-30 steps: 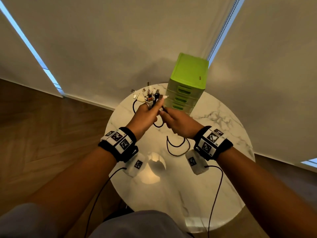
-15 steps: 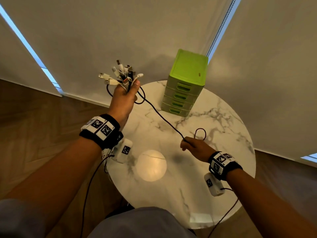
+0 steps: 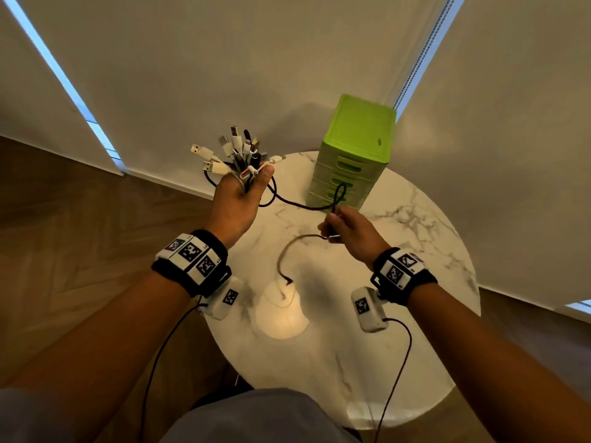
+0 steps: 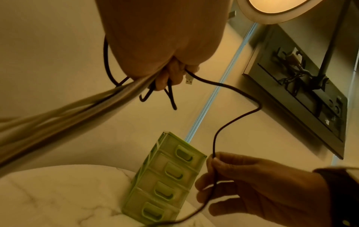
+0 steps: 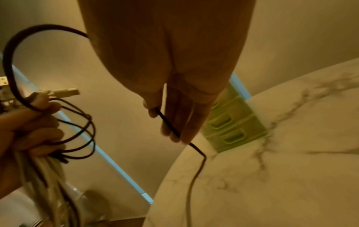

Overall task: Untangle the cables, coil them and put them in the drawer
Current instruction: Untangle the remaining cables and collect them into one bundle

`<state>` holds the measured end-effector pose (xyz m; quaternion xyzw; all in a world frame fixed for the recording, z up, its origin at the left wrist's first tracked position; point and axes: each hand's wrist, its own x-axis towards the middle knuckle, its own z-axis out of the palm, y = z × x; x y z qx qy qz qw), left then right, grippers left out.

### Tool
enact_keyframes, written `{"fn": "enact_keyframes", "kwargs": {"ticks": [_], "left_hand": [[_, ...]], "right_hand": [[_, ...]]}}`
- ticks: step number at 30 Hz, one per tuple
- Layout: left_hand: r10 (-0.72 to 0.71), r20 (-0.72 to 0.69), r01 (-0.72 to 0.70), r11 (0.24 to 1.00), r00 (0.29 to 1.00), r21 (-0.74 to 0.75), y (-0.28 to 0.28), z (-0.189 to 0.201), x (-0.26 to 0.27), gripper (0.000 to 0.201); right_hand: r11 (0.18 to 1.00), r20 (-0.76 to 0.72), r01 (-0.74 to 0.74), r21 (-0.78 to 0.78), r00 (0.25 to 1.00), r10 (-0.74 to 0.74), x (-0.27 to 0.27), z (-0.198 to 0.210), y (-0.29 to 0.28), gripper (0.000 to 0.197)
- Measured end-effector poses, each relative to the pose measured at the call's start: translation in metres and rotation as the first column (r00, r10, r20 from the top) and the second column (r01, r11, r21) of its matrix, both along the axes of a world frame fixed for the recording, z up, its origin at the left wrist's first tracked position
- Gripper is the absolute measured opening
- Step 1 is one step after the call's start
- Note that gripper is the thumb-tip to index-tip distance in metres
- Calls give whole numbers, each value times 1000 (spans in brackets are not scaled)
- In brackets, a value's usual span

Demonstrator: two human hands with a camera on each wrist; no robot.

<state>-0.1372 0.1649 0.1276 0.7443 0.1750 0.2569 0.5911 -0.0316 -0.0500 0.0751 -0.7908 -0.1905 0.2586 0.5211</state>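
My left hand (image 3: 236,199) is raised left of the table and grips a bundle of cables (image 3: 238,155), with white and black plug ends fanning out above the fist. One black cable (image 3: 294,204) runs from that bundle across to my right hand (image 3: 343,228), which pinches it in front of the green drawer unit (image 3: 355,155). A small loop stands above the right fingers, and the cable's free tail (image 3: 284,260) hangs blurred over the table. In the left wrist view the black cable (image 4: 233,122) curves down to the right hand (image 4: 242,184). In the right wrist view the fingers (image 5: 180,122) pinch the black cable (image 5: 169,121).
The round white marble table (image 3: 399,314) carries the green drawer unit at its far edge, all drawers closed. Pale blinds hang behind it. Wooden floor lies to the left and right. Sensor cables hang from both wrists near the table's front edge.
The right hand has lifted and moved toward the drawer unit, pulling the black cable along; its tail now swings free over the table. The left hand stays raised with the bundle.
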Motion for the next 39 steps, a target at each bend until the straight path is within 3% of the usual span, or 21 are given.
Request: {"fn": "enact_keyframes", "kwargs": {"ticks": [5,8,10,13,16,19,22,24,27,28,31,33,36,39], "left_hand": [[79,-4,-79,995,997,-65,21,8,-29,35],[140,-14,-141,987,990,-81,41,13,-50,12],[196,-20,-197,977,980,-82,59,13,-68,12],[300,-45,-304,945,953,-126,89,6,-95,39],[397,-76,-404,904,914,-137,116,-2,-119,42],[453,-93,-462,876,886,-136,136,-10,-141,26],[449,-151,-469,871,881,-144,146,-20,-158,17],[435,-171,-461,873,884,-159,147,-29,-163,19],[403,-191,-434,885,895,-170,147,-45,-167,31],[386,-201,-420,893,900,-164,146,-47,-168,33],[314,-207,-349,923,926,-161,146,-58,-168,31],[248,-208,-282,947,946,-152,146,-62,-166,26],[148,-205,-181,972,967,-153,142,-59,-165,22],[99,-200,-125,984,975,-125,137,-50,-163,23]], "right_hand": [[989,-77,-88,120,992,98,-16,9,66,18],[966,-166,-154,209,968,191,-27,17,102,18],[956,-87,-224,190,966,243,-36,12,127,19],[931,130,-354,90,931,341,-53,-7,157,23],[918,147,-391,66,914,379,-74,-24,183,21],[903,137,-427,46,898,418,-95,-45,200,26],[858,167,-497,-133,842,514,-109,-72,207,21],[782,159,-531,-326,785,599,-112,-91,204,14],[577,27,-622,-530,667,744,-112,-109,194,31],[555,16,-637,-535,649,760,-112,-107,192,40],[706,148,-583,-402,719,679,-108,-81,200,46],[803,147,-544,-242,798,585,-108,-52,217,47],[836,-9,-549,-6,836,549,-116,-14,243,49],[844,-90,-528,93,840,535,-126,2,252,44]]}}
